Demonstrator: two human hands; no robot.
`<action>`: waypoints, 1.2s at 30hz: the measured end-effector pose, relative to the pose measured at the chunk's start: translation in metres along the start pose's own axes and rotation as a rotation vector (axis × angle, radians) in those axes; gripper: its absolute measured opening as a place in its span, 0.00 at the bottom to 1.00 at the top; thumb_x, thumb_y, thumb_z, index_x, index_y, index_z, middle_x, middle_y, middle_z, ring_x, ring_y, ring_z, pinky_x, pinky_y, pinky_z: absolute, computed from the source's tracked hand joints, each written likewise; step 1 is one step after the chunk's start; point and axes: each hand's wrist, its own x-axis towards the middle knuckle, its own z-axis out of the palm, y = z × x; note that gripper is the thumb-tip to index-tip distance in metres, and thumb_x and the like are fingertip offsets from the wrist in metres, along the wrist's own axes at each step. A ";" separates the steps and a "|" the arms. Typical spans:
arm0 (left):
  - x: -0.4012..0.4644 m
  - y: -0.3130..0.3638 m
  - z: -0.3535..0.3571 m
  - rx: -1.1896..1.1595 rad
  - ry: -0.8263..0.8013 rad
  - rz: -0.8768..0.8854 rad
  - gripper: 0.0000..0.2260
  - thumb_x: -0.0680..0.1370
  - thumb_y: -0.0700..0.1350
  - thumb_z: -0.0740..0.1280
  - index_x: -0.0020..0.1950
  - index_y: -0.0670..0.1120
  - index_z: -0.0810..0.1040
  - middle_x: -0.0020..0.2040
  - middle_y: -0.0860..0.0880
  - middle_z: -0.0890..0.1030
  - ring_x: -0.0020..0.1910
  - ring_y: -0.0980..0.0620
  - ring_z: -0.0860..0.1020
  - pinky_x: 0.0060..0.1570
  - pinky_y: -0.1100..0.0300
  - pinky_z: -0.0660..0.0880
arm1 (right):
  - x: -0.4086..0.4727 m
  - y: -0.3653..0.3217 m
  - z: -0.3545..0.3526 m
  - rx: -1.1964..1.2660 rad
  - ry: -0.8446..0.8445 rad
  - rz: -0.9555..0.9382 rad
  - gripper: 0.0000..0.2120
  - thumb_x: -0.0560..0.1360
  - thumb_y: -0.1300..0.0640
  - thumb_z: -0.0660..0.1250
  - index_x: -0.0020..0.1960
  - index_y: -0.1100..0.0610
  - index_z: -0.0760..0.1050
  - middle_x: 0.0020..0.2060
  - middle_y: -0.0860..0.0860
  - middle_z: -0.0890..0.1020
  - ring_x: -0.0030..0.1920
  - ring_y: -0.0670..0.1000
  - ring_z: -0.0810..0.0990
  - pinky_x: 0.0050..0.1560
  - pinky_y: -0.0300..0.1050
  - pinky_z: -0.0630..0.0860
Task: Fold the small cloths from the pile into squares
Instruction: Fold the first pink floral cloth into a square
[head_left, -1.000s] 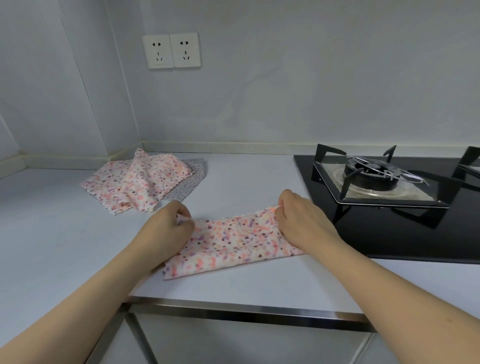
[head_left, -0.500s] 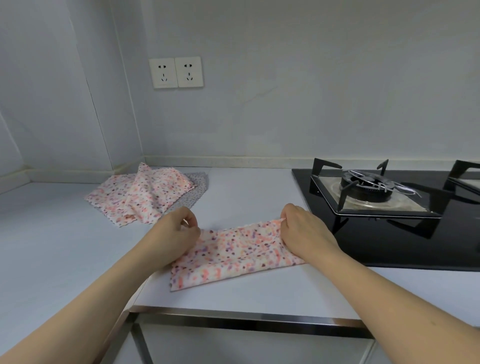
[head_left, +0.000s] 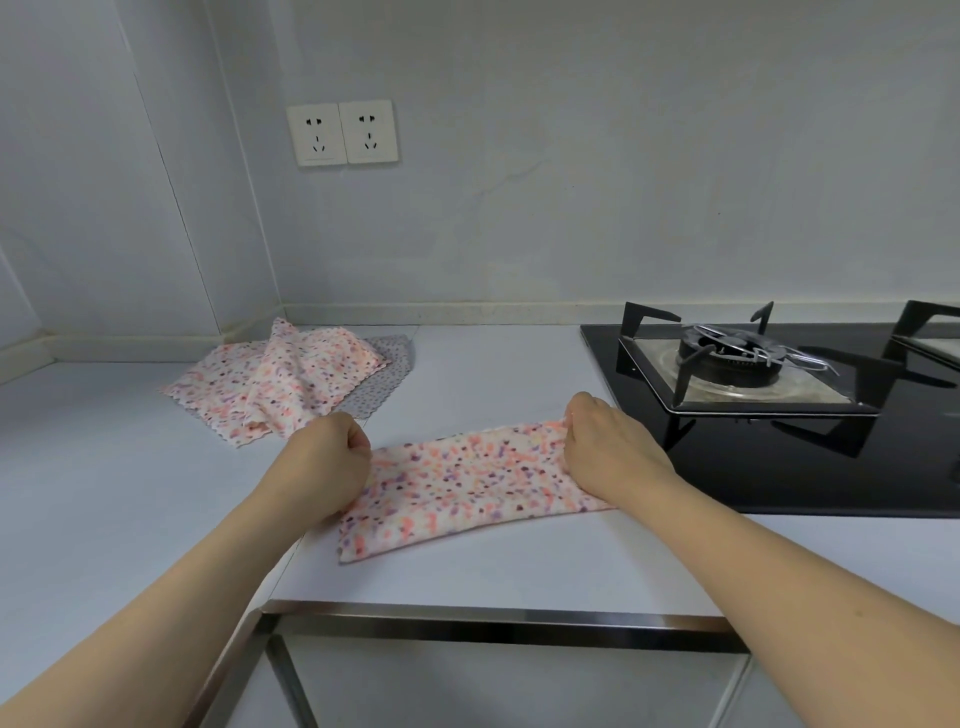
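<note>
A long folded strip of white cloth speckled pink, orange and purple (head_left: 467, 483) lies at the centre of the frame on the pale countertop (head_left: 104, 493) — the left hand (head_left: 324, 460) pinches its left end, the right hand (head_left: 610, 447) its right end, fingers curled. The pile of matching speckled cloths (head_left: 280, 382) sits left of centre, behind the left hand; a black gas hob (head_left: 779, 415) fills the right.
</note>
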 end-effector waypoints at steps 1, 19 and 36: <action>0.001 0.000 0.001 0.014 0.006 -0.007 0.07 0.76 0.36 0.58 0.45 0.45 0.75 0.44 0.48 0.79 0.43 0.49 0.75 0.39 0.56 0.72 | 0.000 0.000 0.000 0.000 -0.009 0.001 0.09 0.78 0.62 0.53 0.56 0.59 0.68 0.53 0.54 0.76 0.49 0.55 0.75 0.44 0.46 0.67; -0.002 0.002 0.008 -0.064 0.060 -0.005 0.05 0.76 0.36 0.60 0.46 0.46 0.72 0.43 0.48 0.78 0.40 0.50 0.74 0.36 0.57 0.69 | 0.003 0.002 0.002 -0.008 -0.010 0.008 0.09 0.79 0.61 0.52 0.55 0.59 0.69 0.52 0.54 0.76 0.49 0.55 0.75 0.44 0.47 0.68; -0.041 0.034 0.052 0.361 -0.209 0.454 0.38 0.73 0.69 0.40 0.78 0.51 0.54 0.78 0.53 0.55 0.76 0.53 0.52 0.75 0.52 0.48 | -0.026 -0.033 0.005 -0.044 -0.264 -0.180 0.24 0.83 0.48 0.47 0.75 0.56 0.57 0.74 0.54 0.60 0.75 0.55 0.56 0.74 0.51 0.53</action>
